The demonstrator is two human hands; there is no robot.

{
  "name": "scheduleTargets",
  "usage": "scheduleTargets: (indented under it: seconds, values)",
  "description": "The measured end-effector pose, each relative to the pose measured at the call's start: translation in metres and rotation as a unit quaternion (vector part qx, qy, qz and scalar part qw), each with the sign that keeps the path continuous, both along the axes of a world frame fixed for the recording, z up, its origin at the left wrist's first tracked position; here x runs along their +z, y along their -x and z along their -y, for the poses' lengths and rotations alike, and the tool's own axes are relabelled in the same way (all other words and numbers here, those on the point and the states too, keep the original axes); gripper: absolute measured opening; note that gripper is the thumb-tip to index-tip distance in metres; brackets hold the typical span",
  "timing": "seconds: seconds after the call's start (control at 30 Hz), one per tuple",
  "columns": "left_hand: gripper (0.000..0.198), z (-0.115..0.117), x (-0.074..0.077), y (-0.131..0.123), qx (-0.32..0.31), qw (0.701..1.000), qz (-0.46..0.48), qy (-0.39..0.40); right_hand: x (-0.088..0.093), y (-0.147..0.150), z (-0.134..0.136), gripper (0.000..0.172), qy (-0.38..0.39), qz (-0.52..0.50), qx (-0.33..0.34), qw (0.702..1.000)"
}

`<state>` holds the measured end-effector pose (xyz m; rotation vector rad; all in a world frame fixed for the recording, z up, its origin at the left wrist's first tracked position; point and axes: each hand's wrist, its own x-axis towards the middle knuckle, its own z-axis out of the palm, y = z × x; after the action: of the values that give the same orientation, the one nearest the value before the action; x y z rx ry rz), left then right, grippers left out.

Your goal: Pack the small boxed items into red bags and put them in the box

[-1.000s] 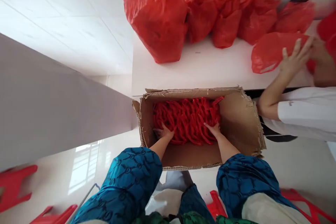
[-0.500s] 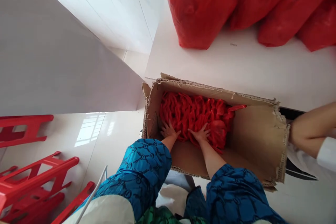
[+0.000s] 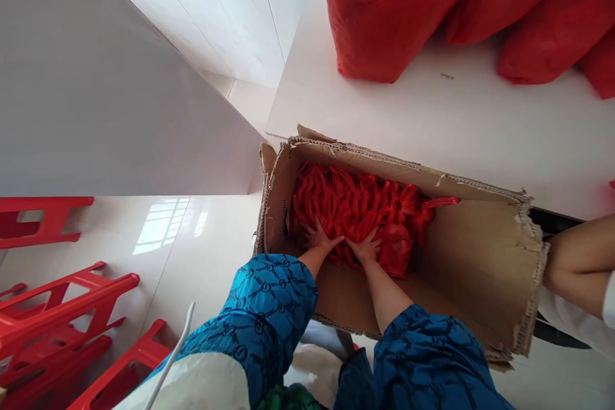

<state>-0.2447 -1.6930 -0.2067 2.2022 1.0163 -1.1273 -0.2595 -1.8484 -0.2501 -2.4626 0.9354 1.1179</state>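
Note:
An open cardboard box [image 3: 471, 237] stands before me with torn top edges. Inside, toward its left end, lies a dense pile of red plastic bags [image 3: 355, 198], crumpled in rows. My left hand [image 3: 317, 237] presses on the near left part of the pile, its fingers spread. Beside it my right hand [image 3: 366, 248] rests on the near middle of the pile, also with fingers apart. The thumbs of both hands nearly meet. Neither hand is wrapped round anything. Blue patterned sleeves cover both forearms up to near the wrists.
Full red bags [image 3: 394, 13] stand on a white surface [image 3: 365, 109] beyond the box. Red plastic stools [image 3: 62, 307] are on the tiled floor at left. A grey panel [image 3: 120, 96] fills the upper left. At right, another person's arm [image 3: 581, 262] is close to the box.
My hands have drawn closer together, with thumbs now almost touching. The view has shifted slightly, and the other person's arm appears farther right.

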Motion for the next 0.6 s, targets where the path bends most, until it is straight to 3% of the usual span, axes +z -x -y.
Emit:
scheduleTargets:
  seconds: [0.13,0.23,0.33,0.47,0.6]
  values:
    - [0.104,0.011,-0.01,-0.008,0.022,1.0,0.005,0.004,-0.002,-0.004,-0.004,0.118,0.03,0.014,0.01,0.999]
    - [0.071,0.007,-0.009,-0.017,0.018,0.999,0.014,0.032,0.003,-0.011,0.003,0.077,0.019,0.013,0.036,0.999]
    - [0.045,0.0,0.007,-0.023,-0.011,0.998,0.01,0.063,0.022,-0.023,0.014,0.043,-0.005,0.006,0.066,0.998]
    - [0.039,-0.007,0.059,-0.03,-0.07,0.993,0.018,0.094,0.076,-0.035,0.031,0.043,-0.039,0.009,0.11,0.993]
    - [0.046,-0.018,0.137,-0.036,-0.131,0.98,0.077,0.129,0.161,-0.035,0.051,0.044,-0.058,0.055,0.157,0.984]
